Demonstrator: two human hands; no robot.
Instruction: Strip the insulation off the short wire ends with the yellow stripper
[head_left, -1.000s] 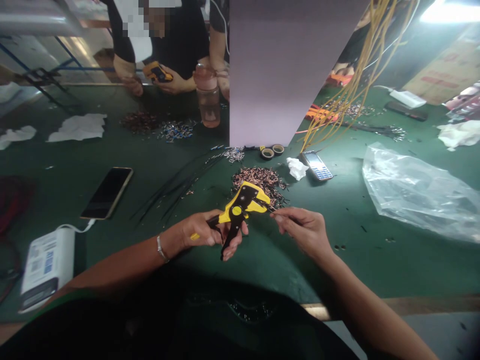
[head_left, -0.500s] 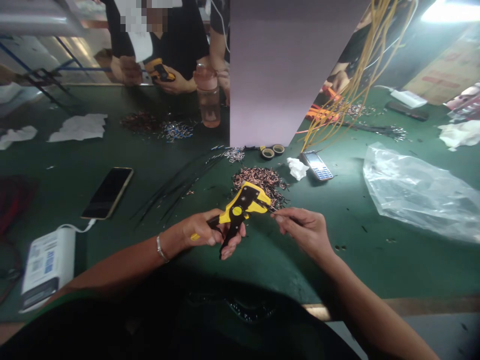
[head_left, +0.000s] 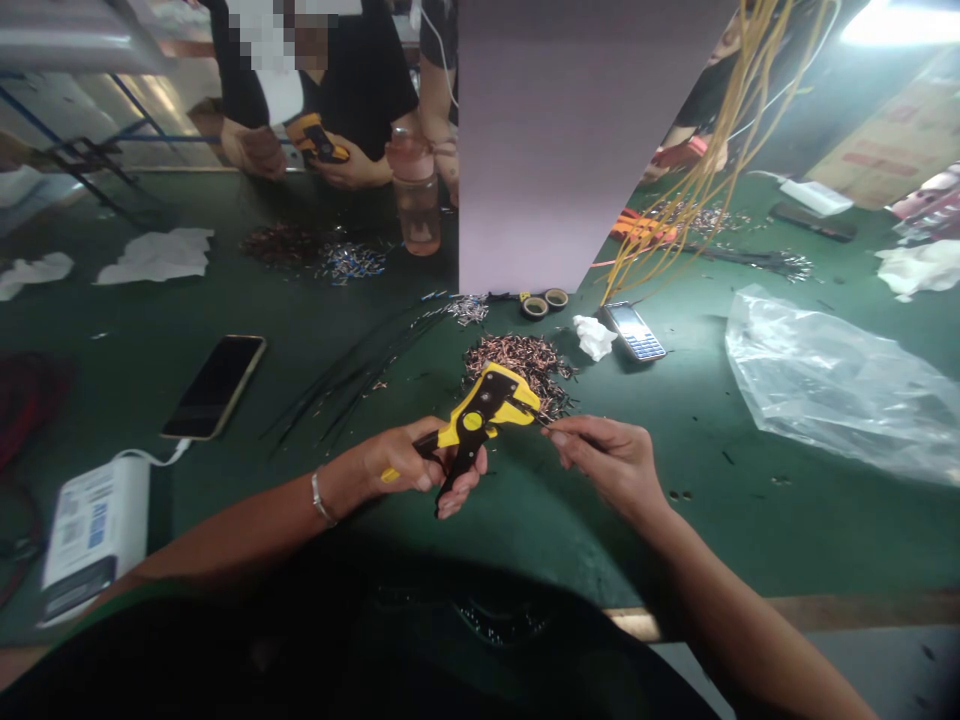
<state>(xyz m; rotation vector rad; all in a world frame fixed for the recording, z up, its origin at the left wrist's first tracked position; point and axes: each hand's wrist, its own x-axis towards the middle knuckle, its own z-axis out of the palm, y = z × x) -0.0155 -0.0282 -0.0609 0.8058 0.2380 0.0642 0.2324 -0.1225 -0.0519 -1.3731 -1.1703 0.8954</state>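
My left hand [head_left: 420, 460] is wrapped round the handles of a yellow and black wire stripper [head_left: 474, 420], whose jaws point to the right. In a pinch at those jaws, my right hand [head_left: 604, 455] holds a thin dark wire [head_left: 546, 424]; most of it is hidden by the fingers. Just beyond the tool lies a pile of short copper-coloured wire offcuts [head_left: 517, 355], partly covered by the tool's head. Long black wires [head_left: 360, 365] spread over the green table to the left of the pile.
A phone [head_left: 217, 388] cabled to a white power bank [head_left: 97, 535] lies left. Behind the pile are tape rolls [head_left: 535, 308], crumpled tissue [head_left: 594, 338] and a keypad phone [head_left: 635, 332]. A plastic bag [head_left: 832, 385] lies right. A tall pale panel [head_left: 562, 150] stands mid-table. Co-workers sit opposite.
My hands and the wire stripper stay almost in place; the tool's handles look slightly closer together. Behind the panel, a co-worker's hand and red-handled tool have shifted.
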